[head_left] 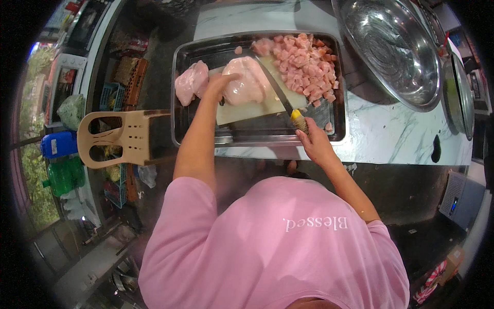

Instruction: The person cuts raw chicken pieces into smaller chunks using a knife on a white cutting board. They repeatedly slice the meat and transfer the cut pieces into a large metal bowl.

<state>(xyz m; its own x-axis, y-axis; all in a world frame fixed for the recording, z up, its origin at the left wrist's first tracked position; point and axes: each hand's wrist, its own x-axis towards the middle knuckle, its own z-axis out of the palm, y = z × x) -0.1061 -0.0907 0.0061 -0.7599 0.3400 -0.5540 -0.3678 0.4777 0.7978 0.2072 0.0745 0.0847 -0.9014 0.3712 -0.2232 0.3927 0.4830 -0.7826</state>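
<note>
My left hand (pixel 222 84) grips the left edge of a large raw chicken breast (pixel 247 85), fingers over its top. The breast lies on a pale cutting board (pixel 242 112) inside a rectangular metal tray (pixel 257 139). Closed around the wrapped, yellow-collared handle of a knife (pixel 280 94) is my right hand (pixel 315 143). The long blade slants up and left along the breast's right side; whether it touches the meat I cannot tell. Another raw chicken piece (pixel 191 82) sits left of my left hand. Diced chicken (pixel 309 67) is heaped in the tray's right part.
A large steel basin (pixel 393 51) stands right of the tray on the white marble-patterned table (pixel 396 134). A round lidded container (pixel 458 92) is at the far right. Left of the table are a beige plastic chair (pixel 121 139), blue crates (pixel 112 97) and a green bottle (pixel 66 176).
</note>
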